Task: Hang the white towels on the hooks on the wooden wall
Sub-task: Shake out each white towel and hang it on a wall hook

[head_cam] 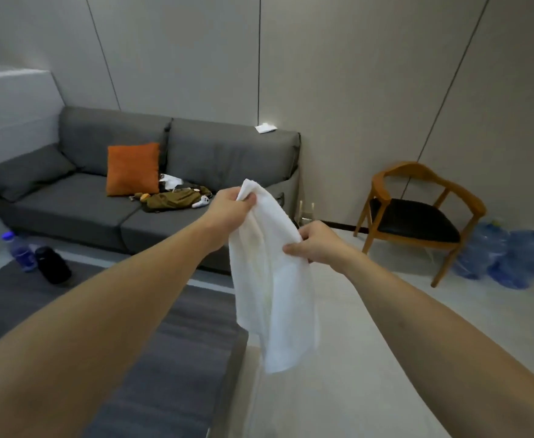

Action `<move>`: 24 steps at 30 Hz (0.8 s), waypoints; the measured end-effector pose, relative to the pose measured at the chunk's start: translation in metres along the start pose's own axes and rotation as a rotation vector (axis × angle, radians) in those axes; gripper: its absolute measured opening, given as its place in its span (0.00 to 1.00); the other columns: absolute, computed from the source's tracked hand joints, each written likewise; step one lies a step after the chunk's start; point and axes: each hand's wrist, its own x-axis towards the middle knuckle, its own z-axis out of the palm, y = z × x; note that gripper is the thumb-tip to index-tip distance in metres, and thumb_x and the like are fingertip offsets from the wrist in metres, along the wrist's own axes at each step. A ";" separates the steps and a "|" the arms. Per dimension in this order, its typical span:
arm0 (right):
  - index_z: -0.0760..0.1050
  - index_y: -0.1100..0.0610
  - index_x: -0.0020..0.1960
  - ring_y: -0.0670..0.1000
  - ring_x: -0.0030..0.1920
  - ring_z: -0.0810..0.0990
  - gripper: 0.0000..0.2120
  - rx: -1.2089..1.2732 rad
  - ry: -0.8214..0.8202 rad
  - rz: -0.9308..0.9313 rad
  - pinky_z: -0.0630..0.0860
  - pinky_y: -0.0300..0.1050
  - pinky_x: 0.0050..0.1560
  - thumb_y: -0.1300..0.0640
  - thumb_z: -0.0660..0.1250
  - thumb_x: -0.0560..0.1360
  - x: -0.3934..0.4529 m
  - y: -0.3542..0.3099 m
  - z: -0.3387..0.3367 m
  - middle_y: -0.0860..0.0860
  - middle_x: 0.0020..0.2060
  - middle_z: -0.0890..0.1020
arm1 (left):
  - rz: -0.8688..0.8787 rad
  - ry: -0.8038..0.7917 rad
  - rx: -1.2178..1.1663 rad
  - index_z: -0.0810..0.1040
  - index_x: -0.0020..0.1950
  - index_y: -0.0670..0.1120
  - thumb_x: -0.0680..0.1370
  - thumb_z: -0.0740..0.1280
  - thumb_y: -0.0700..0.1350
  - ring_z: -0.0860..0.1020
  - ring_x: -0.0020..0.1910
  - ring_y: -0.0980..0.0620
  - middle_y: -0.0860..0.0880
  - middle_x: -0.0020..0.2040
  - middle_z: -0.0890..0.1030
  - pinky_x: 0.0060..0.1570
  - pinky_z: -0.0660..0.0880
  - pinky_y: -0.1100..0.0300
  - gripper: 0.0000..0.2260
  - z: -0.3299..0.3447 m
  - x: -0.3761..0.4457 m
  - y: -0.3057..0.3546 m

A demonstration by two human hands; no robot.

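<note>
Two bare forearms reach out from the bottom corners, nearest the lens. One white towel (272,279) hangs between the hands, in the air in front of the grey sofa (70,210). The left hand (227,210) pinches its top corner, raised higher; the right hand (314,245) grips the edge lower down, fingers curled round the cloth. Counted elsewhere: one orange cushion (132,169), one wooden chair (417,216), one clear bottle (21,251) and one black bottle (52,263) on the floor, and blue water jugs (509,257) (number hard to tell, cut off at the right edge). The olive bundle (174,199) on the sofa is hard to make out.
</note>
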 end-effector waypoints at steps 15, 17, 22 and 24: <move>0.83 0.54 0.43 0.49 0.41 0.83 0.10 0.202 -0.230 -0.343 0.78 0.43 0.39 0.48 0.76 0.71 0.172 -0.141 0.081 0.49 0.39 0.85 | -0.187 0.519 0.214 0.81 0.45 0.43 0.67 0.80 0.53 0.81 0.40 0.49 0.45 0.44 0.82 0.38 0.81 0.54 0.17 -0.127 0.127 -0.037; 0.84 0.56 0.47 0.50 0.45 0.84 0.12 0.157 -0.383 -0.361 0.81 0.42 0.42 0.48 0.76 0.71 0.188 -0.166 0.105 0.50 0.42 0.86 | -0.210 0.593 0.201 0.79 0.46 0.42 0.68 0.78 0.56 0.81 0.41 0.48 0.45 0.44 0.81 0.39 0.81 0.53 0.19 -0.140 0.144 -0.042; 0.83 0.63 0.46 0.52 0.41 0.85 0.14 0.320 -0.425 -0.369 0.82 0.41 0.41 0.52 0.77 0.72 0.224 -0.204 0.157 0.57 0.42 0.86 | -0.270 0.793 0.166 0.77 0.60 0.41 0.71 0.74 0.61 0.79 0.50 0.45 0.44 0.52 0.78 0.50 0.80 0.50 0.28 -0.199 0.164 -0.060; 0.83 0.64 0.47 0.53 0.42 0.85 0.11 0.318 -0.490 -0.396 0.83 0.45 0.45 0.55 0.76 0.72 0.233 -0.217 0.175 0.59 0.43 0.86 | -0.288 0.860 0.138 0.77 0.61 0.41 0.72 0.73 0.61 0.78 0.48 0.47 0.45 0.52 0.79 0.47 0.78 0.54 0.27 -0.226 0.162 -0.071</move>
